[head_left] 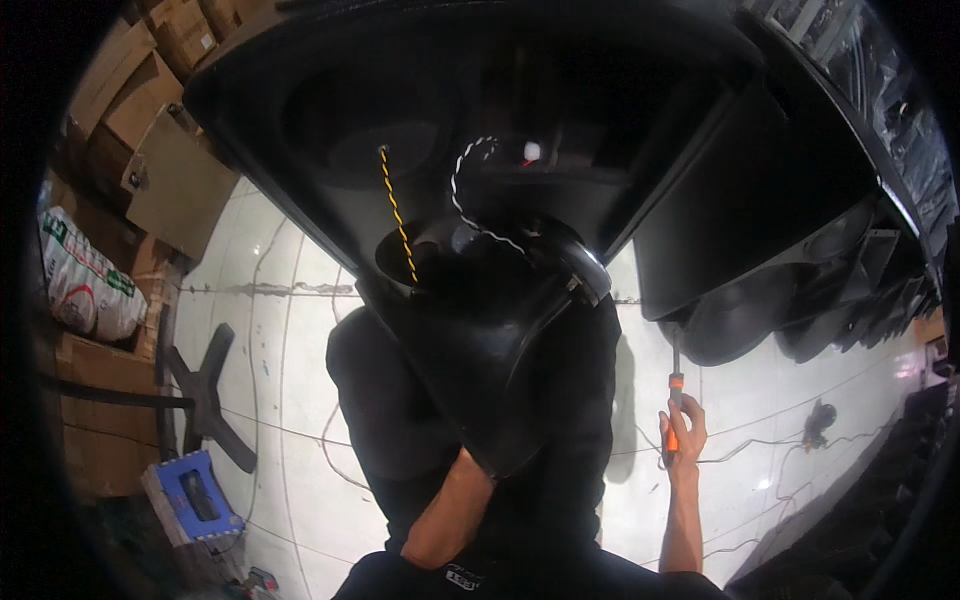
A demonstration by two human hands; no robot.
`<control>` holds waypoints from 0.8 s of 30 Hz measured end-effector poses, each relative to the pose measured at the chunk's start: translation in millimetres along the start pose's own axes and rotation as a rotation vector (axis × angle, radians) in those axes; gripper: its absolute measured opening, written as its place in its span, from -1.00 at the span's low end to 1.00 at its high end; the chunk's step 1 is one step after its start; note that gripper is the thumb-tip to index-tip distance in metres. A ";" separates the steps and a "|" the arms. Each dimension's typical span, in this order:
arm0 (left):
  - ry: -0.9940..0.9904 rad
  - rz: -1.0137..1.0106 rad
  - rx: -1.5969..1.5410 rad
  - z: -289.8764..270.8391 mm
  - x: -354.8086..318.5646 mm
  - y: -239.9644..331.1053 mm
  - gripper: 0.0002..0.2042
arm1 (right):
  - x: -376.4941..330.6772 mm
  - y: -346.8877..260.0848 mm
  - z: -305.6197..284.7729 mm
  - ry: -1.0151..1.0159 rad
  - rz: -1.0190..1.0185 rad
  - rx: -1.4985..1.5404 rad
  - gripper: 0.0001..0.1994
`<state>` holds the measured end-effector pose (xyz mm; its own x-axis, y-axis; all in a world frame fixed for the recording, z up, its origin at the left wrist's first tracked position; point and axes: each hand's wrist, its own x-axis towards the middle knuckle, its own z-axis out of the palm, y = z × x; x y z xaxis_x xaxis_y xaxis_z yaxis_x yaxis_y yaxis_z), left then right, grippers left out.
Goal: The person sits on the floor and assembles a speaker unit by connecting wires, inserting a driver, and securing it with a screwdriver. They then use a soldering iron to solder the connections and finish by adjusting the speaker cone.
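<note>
A large black speaker cabinet (300, 90) fills the upper middle of the view, its front opening facing me. Against my lap rests a black horn-shaped part (480, 330), its round neck up by the cabinet. A yellow-and-black twisted wire (397, 212) and a white-and-black twisted wire (462, 190) run from the cabinet into the horn. My left hand (478, 462) is under the horn's lower edge and mostly hidden by it. My right hand (680, 425) is off to the right, closed around an orange-handled screwdriver (675, 395) that points up.
More black speaker cabinets (800, 230) stand on the right. Cardboard boxes (140, 90) and a printed white sack (85, 280) line the left side. A blue box (190, 495) and a black chair base (205, 395) lie on the white tiled floor (280, 300). Thin cables (760, 445) trail across the floor.
</note>
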<state>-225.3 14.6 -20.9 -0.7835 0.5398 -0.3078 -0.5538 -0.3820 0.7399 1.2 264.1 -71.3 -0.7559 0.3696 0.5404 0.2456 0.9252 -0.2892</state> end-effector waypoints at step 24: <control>0.320 0.031 0.193 -52.4 -128.6 39.3 -0.72 | -94.4 119.7 198.3 -0.611 0.265 0.032 -0.70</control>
<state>-161.0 -109.1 16.4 -0.8646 0.2565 -0.4321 -0.4888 -0.2301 0.8415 -18.3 322.9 -313.6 -0.8830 0.4598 -0.0946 0.4590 0.8035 -0.3790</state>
